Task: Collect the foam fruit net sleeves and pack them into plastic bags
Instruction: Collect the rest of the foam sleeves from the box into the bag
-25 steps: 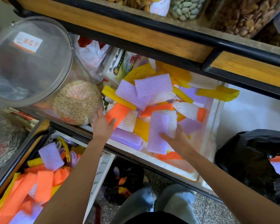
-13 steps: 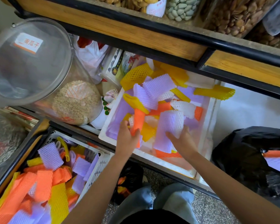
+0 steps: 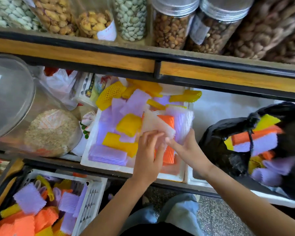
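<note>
Sleeves in tray, bag rightward

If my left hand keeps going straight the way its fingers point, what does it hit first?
Probably the white sleeve in the bundle your right hand grips. Your left hand points straight at it; blur hides whether it already touches.

— What does the lower shelf before you carry?
— A white tray, a clear jar on its side to your left, and a black bag to your right.
— And the upper shelf?
— Jars of nuts.
</note>
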{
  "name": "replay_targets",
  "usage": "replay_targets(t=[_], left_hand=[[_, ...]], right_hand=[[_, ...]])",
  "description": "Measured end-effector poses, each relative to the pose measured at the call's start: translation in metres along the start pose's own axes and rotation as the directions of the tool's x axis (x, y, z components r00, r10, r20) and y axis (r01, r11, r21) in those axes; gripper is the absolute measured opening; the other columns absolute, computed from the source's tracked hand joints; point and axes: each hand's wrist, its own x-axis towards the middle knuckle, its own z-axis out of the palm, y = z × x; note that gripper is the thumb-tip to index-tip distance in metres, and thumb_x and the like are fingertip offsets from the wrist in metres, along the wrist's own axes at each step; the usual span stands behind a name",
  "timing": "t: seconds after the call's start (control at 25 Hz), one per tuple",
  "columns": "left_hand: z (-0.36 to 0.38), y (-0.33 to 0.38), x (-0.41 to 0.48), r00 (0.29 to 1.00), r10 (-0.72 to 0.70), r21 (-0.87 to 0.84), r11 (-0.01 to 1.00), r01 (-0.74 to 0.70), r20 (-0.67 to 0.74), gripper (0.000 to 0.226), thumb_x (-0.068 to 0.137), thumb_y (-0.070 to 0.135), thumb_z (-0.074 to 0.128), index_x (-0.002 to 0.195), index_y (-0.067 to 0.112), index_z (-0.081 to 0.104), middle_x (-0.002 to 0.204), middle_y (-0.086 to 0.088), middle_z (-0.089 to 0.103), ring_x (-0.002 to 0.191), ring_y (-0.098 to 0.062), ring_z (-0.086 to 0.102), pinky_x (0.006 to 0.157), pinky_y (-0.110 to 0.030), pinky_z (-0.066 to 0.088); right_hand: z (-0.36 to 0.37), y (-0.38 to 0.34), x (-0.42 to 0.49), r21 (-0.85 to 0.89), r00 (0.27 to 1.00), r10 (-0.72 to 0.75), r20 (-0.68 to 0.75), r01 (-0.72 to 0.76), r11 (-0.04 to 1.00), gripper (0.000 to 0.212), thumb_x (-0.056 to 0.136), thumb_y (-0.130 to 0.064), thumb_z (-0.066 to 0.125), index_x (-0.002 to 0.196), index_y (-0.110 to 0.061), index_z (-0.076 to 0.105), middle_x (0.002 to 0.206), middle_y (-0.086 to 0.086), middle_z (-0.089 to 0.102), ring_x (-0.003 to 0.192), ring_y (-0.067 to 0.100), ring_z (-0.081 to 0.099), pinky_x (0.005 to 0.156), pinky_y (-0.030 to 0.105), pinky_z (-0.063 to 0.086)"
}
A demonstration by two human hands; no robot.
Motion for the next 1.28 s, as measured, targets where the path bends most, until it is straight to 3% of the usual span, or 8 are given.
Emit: replay_targets(t=[0.12, 0.24, 0.44, 0.56, 0.68, 0.88, 1.12, 1.28], left_hand=[[0.006, 0.036, 0.013, 0.977, 0.184, 0.021, 0.983, -0.183, -0.106, 0.032, 0.096, 0.024, 0.04, 0.122, 0.014, 0.056, 0.121, 0.002, 0.048, 0.12, -0.009, 0.044, 0.104, -0.022, 0.033], [0.014, 0.077, 0.02, 0.933, 0.318, 0.006, 0.947, -0.322, -0.166, 0.032, 0.095, 0.017, 0.039, 0.125, 0.018, 0.05, 0.125, 0.003, 0.046, 0.122, -0.011, 0.042, 0.105, -0.028, 0.034], [0.046, 0.132, 0.039, 0.889, 0.457, -0.163, 0.877, -0.451, 0.0, 0.03, 0.091, 0.011, 0.045, 0.117, 0.006, 0.059, 0.118, -0.002, 0.051, 0.116, -0.012, 0.048, 0.103, -0.024, 0.035], [0.075, 0.151, 0.048, 0.883, 0.434, -0.227, 0.891, -0.393, 0.178, 0.025, 0.089, 0.014, 0.05, 0.112, 0.007, 0.058, 0.111, 0.003, 0.05, 0.107, 0.002, 0.046, 0.094, -0.012, 0.035], [0.101, 0.159, 0.048, 0.883, 0.327, -0.171, 0.944, -0.284, 0.337, 0.046, 0.087, 0.039, 0.051, 0.123, 0.011, 0.051, 0.115, 0.005, 0.047, 0.109, -0.001, 0.044, 0.093, -0.005, 0.028], [0.129, 0.158, 0.023, 0.748, 0.115, 0.039, 0.982, -0.185, 0.653, 0.074, 0.082, 0.052, 0.062, 0.141, 0.015, 0.035, 0.14, -0.001, 0.043, 0.129, -0.016, 0.039, 0.105, -0.029, 0.033], [0.128, 0.141, 0.024, 0.913, 0.132, 0.017, 0.989, -0.15, 0.387, 0.034, 0.088, 0.013, 0.062, 0.118, 0.007, 0.049, 0.102, 0.001, 0.052, 0.092, -0.015, 0.055, 0.076, -0.017, 0.041], [0.107, 0.143, 0.047, 0.961, 0.07, -0.036, 0.997, -0.062, 0.269, 0.01, 0.091, 0.007, 0.056, 0.1, 0.008, 0.058, 0.071, 0.011, 0.055, 0.066, -0.001, 0.053, 0.058, -0.008, 0.038]], right_hand=[[-0.016, -0.025, -0.009, -0.017, 0.975, -0.102, -0.198, 0.101, 0.995, 0.059, 0.073, -0.03, 0.077, 0.106, -0.006, 0.034, 0.089, -0.002, 0.044, 0.084, 0.005, 0.049, 0.073, 0.018, 0.046], [-0.041, -0.046, -0.025, 0.03, 0.901, -0.216, -0.376, 0.244, 0.969, 0.065, 0.067, -0.029, 0.083, 0.108, -0.007, 0.039, 0.101, 0.015, 0.056, 0.094, 0.018, 0.059, 0.079, 0.034, 0.051], [-0.102, -0.044, -0.052, 0.035, 0.693, -0.277, -0.666, 0.399, 0.916, 0.056, 0.071, -0.02, 0.082, 0.109, -0.02, 0.041, 0.101, -0.014, 0.054, 0.091, -0.012, 0.055, 0.079, 0.009, 0.043], [-0.135, -0.031, -0.067, 0.02, 0.567, -0.221, -0.793, 0.388, 0.922, 0.061, 0.068, -0.03, 0.08, 0.112, -0.014, 0.041, 0.099, -0.015, 0.053, 0.09, -0.014, 0.053, 0.08, 0.009, 0.043], [-0.168, -0.02, -0.08, 0.021, 0.46, -0.17, -0.871, 0.381, 0.924, 0.054, 0.075, -0.024, 0.077, 0.113, -0.01, 0.041, 0.1, -0.011, 0.051, 0.085, -0.018, 0.05, 0.073, 0.003, 0.039], [-0.212, 0.001, -0.097, -0.047, 0.262, -0.145, -0.954, 0.346, 0.937, 0.057, 0.079, -0.028, 0.073, 0.119, -0.01, 0.035, 0.117, 0.004, 0.049, 0.102, 0.002, 0.049, 0.085, 0.007, 0.039], [-0.209, 0.039, -0.098, -0.182, 0.414, -0.194, -0.89, 0.067, 0.981, 0.075, 0.074, -0.035, 0.069, 0.126, 0.005, 0.032, 0.117, 0.015, 0.046, 0.102, 0.012, 0.046, 0.076, 0.011, 0.033], [-0.204, 0.061, -0.09, -0.362, 0.691, -0.151, -0.707, -0.169, 0.917, 0.078, 0.076, -0.033, 0.074, 0.131, 0.001, 0.031, 0.109, 0.013, 0.048, 0.101, 0.03, 0.052, 0.067, 0.03, 0.032]])
